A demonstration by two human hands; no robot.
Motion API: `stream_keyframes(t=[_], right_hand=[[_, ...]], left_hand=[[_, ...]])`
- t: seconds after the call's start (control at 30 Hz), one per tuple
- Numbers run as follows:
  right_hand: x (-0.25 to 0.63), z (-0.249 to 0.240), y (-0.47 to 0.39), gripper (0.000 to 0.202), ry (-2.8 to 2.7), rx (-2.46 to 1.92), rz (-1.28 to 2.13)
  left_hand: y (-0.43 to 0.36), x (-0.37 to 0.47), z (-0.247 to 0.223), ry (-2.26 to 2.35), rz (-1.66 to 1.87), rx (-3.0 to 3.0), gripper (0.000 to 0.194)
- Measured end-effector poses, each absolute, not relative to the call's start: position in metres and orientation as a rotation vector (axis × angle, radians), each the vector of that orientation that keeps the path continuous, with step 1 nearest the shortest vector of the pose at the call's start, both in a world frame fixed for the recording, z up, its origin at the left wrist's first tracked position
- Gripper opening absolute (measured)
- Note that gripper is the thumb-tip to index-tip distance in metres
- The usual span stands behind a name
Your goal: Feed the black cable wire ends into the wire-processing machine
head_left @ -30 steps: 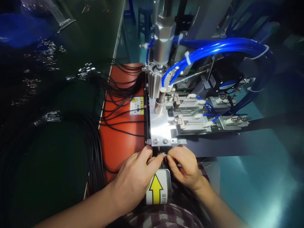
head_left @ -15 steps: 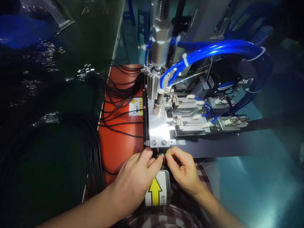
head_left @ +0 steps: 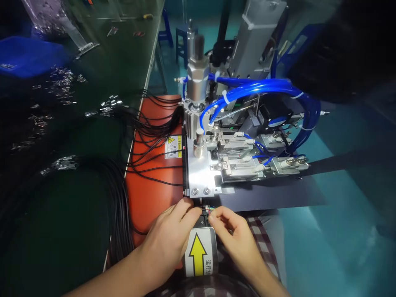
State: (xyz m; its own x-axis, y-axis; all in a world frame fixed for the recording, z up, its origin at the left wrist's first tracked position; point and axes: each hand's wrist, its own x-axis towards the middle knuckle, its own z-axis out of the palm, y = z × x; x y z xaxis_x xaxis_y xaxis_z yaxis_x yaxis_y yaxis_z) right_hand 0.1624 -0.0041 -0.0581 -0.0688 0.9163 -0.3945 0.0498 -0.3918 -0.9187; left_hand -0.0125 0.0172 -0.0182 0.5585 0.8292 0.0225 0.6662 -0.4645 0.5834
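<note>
At the front of the machine, thin coloured wires (head_left: 209, 209) run to the pinched thumb and fingers of my right hand (head_left: 235, 231). My left hand (head_left: 171, 227) is curled beside the small black fixture (head_left: 202, 221), its thumb close to the wires. Whatever lies inside my left fingers is hidden. Just above both hands is a bright metal plate (head_left: 199, 177) with two screws at its front edge. Below them sits a white label (head_left: 198, 251) with a yellow arrow.
An orange-red cover (head_left: 154, 198) with a warning sticker carries several black cables (head_left: 157, 128) into the machine. Bundled cables with shiny ends (head_left: 66, 163) lie on the dark table at left, near a blue bin (head_left: 31, 57). Blue air hoses (head_left: 256, 86) arch over the cylinders (head_left: 238, 171).
The view has shifted, so the machine sits lower and further left. My left thumb has drawn back slightly from my right fingertips, showing more of the wires and black fixture.
</note>
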Motion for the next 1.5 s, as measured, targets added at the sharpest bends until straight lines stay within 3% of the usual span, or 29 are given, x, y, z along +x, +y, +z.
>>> stream_keyframes(t=[0.13, 0.37, 0.57, 0.73, 1.0, 1.5], right_hand=[[0.152, -0.057, -0.011, 0.021, -0.989, -1.537, 1.486], [0.161, -0.048, -0.013, 0.012, -1.642, -1.579, 0.784], [0.165, -0.042, -0.008, 0.011, -1.868, -1.465, 0.612], [0.164, -0.044, -0.004, 0.011, -1.801, -1.484, 0.734], [0.16, -0.051, 0.005, 0.024, -1.014, -1.457, 1.629], [0.155, -0.052, 0.005, 0.031, -0.839, -1.366, 1.651]], left_hand=[[0.017, -0.012, -0.018, 1.208, 0.405, 2.242, 0.024], [0.016, -0.011, -0.016, 1.236, 0.381, 2.236, 0.024], [0.017, -0.011, -0.014, 1.254, 0.358, 2.238, 0.025], [0.016, -0.011, -0.016, 1.254, 0.385, 2.245, 0.025], [0.015, -0.013, -0.023, 1.273, 0.439, 2.27, 0.031], [0.014, -0.012, -0.021, 1.298, 0.413, 2.235, 0.029]])
